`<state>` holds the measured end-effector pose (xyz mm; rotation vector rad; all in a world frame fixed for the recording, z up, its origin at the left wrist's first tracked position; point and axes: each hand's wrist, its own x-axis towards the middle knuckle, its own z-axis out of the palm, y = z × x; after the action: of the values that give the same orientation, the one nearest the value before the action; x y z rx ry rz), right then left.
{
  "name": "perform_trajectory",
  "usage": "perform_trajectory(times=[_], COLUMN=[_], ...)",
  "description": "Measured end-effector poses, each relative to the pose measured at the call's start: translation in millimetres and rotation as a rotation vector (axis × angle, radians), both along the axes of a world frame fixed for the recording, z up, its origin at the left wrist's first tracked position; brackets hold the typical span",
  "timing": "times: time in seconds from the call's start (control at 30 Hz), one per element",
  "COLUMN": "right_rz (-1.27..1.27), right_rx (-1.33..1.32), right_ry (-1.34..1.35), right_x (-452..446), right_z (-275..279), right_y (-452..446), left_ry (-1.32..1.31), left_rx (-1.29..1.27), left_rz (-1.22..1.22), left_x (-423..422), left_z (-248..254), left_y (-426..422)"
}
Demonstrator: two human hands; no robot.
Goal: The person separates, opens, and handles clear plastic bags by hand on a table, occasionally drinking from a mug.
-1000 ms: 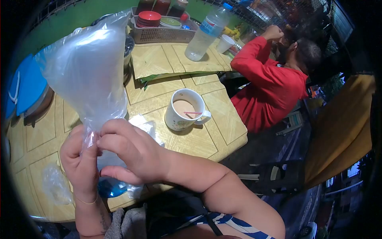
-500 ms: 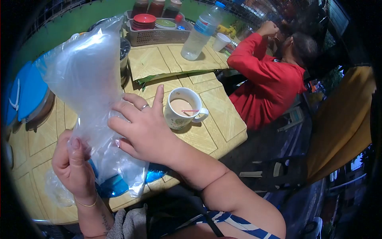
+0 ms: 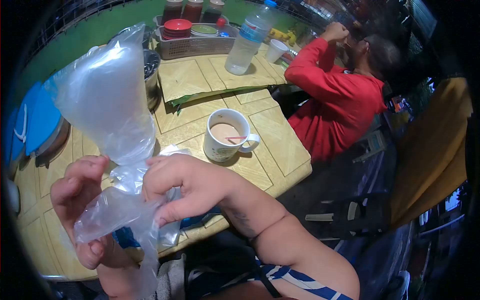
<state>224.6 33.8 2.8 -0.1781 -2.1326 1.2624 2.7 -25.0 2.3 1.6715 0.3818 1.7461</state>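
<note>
A clear plastic bag (image 3: 107, 100), puffed out at its upper end, stands over the left part of the table. Its neck is gathered and twisted, and my right hand (image 3: 185, 185) is closed round the gathered plastic there. Loose plastic trails below my right fingers and across to the left. My left hand (image 3: 82, 205) has its thumb and fingers spread apart, with that loose plastic lying against the thumb side. Under the hands, a shiny blue packet (image 3: 200, 218) is partly hidden. Right of the bag stands a white mug (image 3: 216, 149) of milky brown drink with a thin red-striped stick in it.
A water bottle (image 3: 242, 55), a white cup (image 3: 276, 51) and a basket (image 3: 185, 48) with bowls and sauce jars stand at the back. Blue-lidded containers (image 3: 42, 120) sit at left. A person in red (image 3: 335, 105) sits at the right beyond the table edge.
My right hand has moved down and closed on the bag's neck. My left hand's fingers have opened out from their pinch. The bag's neck is now more tightly gathered.
</note>
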Motion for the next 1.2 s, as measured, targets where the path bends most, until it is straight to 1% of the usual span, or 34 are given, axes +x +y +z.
perform_trajectory(times=[0.1, 0.2, 0.3, 0.33, 0.43, 0.47, 0.57, 0.6, 0.67, 0.77, 0.8, 0.9, 0.97, 1.03, 1.13, 1.2], right_rz=[0.173, 0.17, 0.163, 0.206, 0.245, 0.23, 0.212, 0.235, 0.289, 0.29, 0.267, 0.268, 0.265, 0.219, 0.156, 0.272], right_rx=[-0.252, -0.316, -0.36, -0.425, -0.381, -0.391, -0.489, -0.593, -0.801, -0.915, -0.937, -0.971, -0.957, -0.924, -0.841, -0.74], right_ry=[0.094, 0.081, 0.022, -0.012, -0.148, -0.181, -0.042, 0.038, 0.195, 0.466, 0.507, 0.692, 0.644, 0.484, 0.207, 0.137], right_x=[0.9, 1.9, -1.7, -4.5, -8.4, -5.3, -5.6, -1.4, 7.8, 12.1, 13.7, 6.5, 6.0, 3.4, 5.2, 1.1], right_z=[-1.0, -1.9, -6.8, -10.8, -17.2, -14.4, -24.0, -24.0, -23.0, -30.5, -31.5, -32.1, -38.2, -44.3, -29.3, -44.0], right_y=[2.3, 1.4, 1.2, 1.8, 10.2, 9.9, 14.2, 14.7, 16.9, 23.3, 26.9, 31.4, 37.8, 42.1, 31.4, 38.7], left_ry=[-0.057, -0.118, -0.136, -0.097, 0.088, 0.103, 0.146, 0.139, 0.182, 0.23, 0.244, 0.326, 0.157, -0.019, -0.111, -0.14], left_rx=[-0.114, -0.221, -0.251, -0.276, -0.334, -0.371, -0.446, -0.43, -0.499, -0.586, -0.613, -0.475, -0.454, -0.417, -0.398, -0.407], left_rz=[-0.118, -0.177, 0.027, 0.142, 0.183, 0.142, 0.054, 0.05, -0.017, -0.128, -0.161, -0.177, -0.202, -0.09, -0.02, -0.01], left_x=[-4.1, 3.1, 23.0, 36.8, 21.1, 12.5, 3.0, 8.8, -1.8, -10.5, -12.1, 0.6, 14.3, 30.4, 29.0, 24.2], left_z=[-7.5, -4.4, -0.1, 10.7, -6.9, -11.7, -12.7, -9.9, -13.8, -19.0, -20.8, -10.5, -2.8, -4.9, -5.5, -2.4], left_y=[1.4, -2.4, -9.5, -10.1, -5.1, -4.7, -1.7, -0.7, -2.0, -2.2, -3.4, -1.0, -3.5, -15.5, -18.7, -15.9])
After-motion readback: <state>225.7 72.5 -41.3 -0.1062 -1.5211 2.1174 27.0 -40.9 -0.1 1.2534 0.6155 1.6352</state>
